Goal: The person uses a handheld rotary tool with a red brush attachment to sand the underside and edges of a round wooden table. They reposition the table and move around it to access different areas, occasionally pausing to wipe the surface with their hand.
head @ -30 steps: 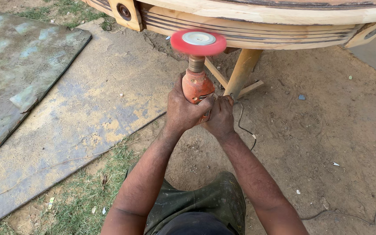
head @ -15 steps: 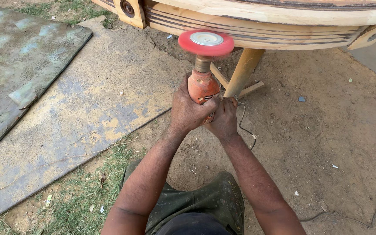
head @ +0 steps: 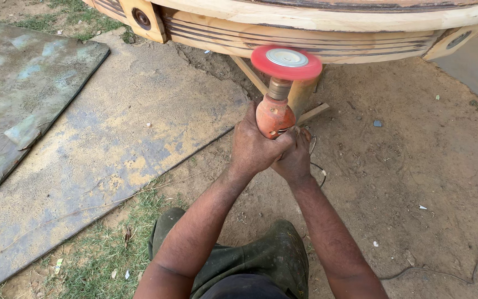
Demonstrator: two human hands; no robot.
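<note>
Both hands grip an orange power grinder [head: 274, 115] held upright in front of me. My left hand [head: 254, 145] wraps the body from the left, and my right hand [head: 294, 158] closes around it from the right, just below. The tool's red disc [head: 286, 61] with a silver centre sits at the top, close under the grooved curved edge of a large round wooden piece [head: 305, 25]. A thin cable [head: 316, 166] trails from the tool beside my right hand.
A wooden leg [head: 304, 97] stands under the round piece behind the disc. Flat grey slabs [head: 112, 138] lie on the ground to the left, with grass patches [head: 106, 260] near my knees. Bare dirt [head: 416, 155] spreads right, crossed by a dark cable [head: 471, 266].
The grinder and both hands have shifted a little to the right and up, bringing the red disc closer under the wooden edge.
</note>
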